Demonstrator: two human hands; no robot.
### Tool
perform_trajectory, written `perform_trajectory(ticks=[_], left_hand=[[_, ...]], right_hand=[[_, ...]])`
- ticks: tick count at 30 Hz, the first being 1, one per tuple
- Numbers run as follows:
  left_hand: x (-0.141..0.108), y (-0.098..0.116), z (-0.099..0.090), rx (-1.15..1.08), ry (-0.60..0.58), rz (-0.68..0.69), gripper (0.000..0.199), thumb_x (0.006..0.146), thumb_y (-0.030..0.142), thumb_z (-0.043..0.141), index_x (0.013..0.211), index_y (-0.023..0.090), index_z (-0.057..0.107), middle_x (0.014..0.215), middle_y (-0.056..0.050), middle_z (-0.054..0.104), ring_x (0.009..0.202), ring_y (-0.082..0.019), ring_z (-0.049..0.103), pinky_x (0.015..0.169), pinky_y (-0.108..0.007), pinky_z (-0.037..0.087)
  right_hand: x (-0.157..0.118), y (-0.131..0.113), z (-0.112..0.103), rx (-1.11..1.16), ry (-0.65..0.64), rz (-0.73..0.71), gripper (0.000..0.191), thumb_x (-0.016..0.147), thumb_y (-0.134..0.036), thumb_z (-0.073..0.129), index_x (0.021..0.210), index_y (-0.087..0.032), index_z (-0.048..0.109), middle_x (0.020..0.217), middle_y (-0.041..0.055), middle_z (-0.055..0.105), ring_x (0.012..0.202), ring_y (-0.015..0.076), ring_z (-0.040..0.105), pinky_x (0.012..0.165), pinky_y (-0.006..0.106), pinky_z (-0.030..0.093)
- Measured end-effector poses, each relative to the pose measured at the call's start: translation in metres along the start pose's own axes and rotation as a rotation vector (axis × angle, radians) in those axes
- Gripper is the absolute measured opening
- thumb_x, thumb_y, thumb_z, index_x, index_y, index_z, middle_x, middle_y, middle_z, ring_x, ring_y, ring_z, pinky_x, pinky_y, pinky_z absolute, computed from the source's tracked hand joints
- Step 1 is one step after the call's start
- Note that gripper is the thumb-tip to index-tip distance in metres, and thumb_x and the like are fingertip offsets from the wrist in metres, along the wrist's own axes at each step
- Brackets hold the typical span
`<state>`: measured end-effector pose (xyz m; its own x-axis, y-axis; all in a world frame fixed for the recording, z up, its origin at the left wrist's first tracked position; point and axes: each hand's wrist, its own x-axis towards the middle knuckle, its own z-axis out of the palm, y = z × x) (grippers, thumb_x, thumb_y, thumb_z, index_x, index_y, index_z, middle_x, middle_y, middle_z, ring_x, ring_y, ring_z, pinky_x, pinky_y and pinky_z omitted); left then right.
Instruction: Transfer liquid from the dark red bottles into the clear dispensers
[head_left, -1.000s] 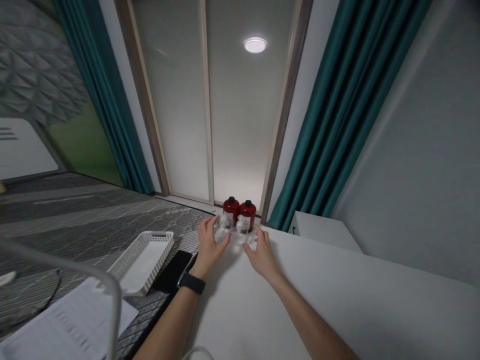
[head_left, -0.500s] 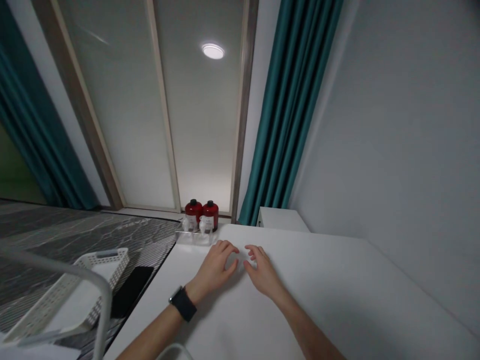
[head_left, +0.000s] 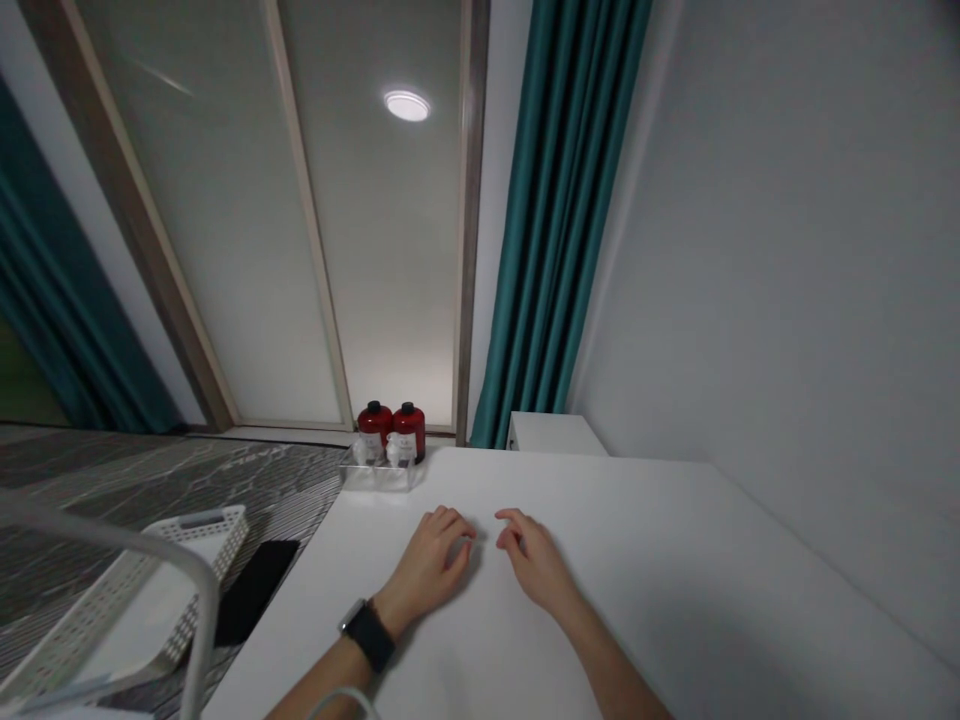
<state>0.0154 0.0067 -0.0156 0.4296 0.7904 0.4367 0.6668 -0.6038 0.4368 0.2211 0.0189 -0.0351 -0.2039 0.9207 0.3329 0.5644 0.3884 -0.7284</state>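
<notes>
Left grip (head_left: 427, 565) and right grip (head_left: 534, 562) lay released on the table (head_left: 675, 600); the apparently clear tray (head_left: 376, 481) of red bottles (head_left: 391, 428) stood far, nearer left grip.

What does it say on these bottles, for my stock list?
Nothing can be read: the white labels on the left red bottle and the right red bottle are too small and blurred to read.

- You face frosted glass panels (head_left: 202, 220), a round light (head_left: 407, 105) glowing in them
- Teal curtains (head_left: 559, 230) hang alongside
- Grey wall (head_left: 780, 250) on your right
- White cabinet (head_left: 546, 432) just past the white table (head_left: 637, 560)'s far edge – low, against that wall
</notes>
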Motion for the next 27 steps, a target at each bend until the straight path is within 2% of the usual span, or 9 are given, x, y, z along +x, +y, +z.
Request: perform_trajectory(ticks=[12, 18, 24, 27], left_hand=[[0.001, 0.007, 0.001, 0.003, -0.057, 0.029, 0.02, 0.087, 0.009, 0.051, 0.097, 0.022, 0.062, 0.097, -0.005, 0.066, 0.096, -0.024, 0.059, 0.084, -0.04, 0.044], [0.001, 0.005, 0.002, 0.02, -0.076, 0.039, 0.02, 0.088, 0.01, 0.051, 0.098, 0.022, 0.062, 0.097, -0.005, 0.066, 0.095, -0.024, 0.058, 0.082, -0.039, 0.042], [0.002, 0.004, 0.001, 0.034, -0.062, 0.029, 0.019, 0.089, 0.01, 0.049, 0.097, 0.021, 0.062, 0.097, -0.005, 0.066, 0.095, -0.024, 0.058, 0.081, -0.039, 0.043], [0.002, 0.005, 0.0, 0.036, -0.042, 0.033, 0.019, 0.089, 0.01, 0.049, 0.096, 0.021, 0.062, 0.096, -0.006, 0.067, 0.094, -0.024, 0.059, 0.081, -0.038, 0.044]], right_hand=[[-0.006, 0.001, 0.005, -0.102, -0.002, -0.03, 0.039, 0.089, -0.011, 0.047, 0.122, -0.025, 0.061, 0.09, 0.0037, 0.071, 0.089, 0.0234, 0.064, 0.088, 0.037, 0.047], [-0.001, 0.005, -0.005, -0.106, -0.012, -0.045, 0.045, 0.089, -0.008, 0.044, 0.13, -0.024, 0.053, 0.093, 0.003, 0.073, 0.093, 0.022, 0.066, 0.093, 0.038, 0.046], [0.0, 0.004, -0.011, -0.107, -0.008, -0.045, 0.035, 0.09, -0.012, 0.048, 0.12, -0.025, 0.06, 0.091, 0.0031, 0.073, 0.09, 0.0233, 0.066, 0.09, 0.039, 0.047], [0.0, 0.001, -0.011, -0.089, 0.009, -0.062, 0.037, 0.09, -0.012, 0.046, 0.123, -0.025, 0.058, 0.093, 0.0032, 0.072, 0.092, 0.0227, 0.066, 0.091, 0.039, 0.046]])
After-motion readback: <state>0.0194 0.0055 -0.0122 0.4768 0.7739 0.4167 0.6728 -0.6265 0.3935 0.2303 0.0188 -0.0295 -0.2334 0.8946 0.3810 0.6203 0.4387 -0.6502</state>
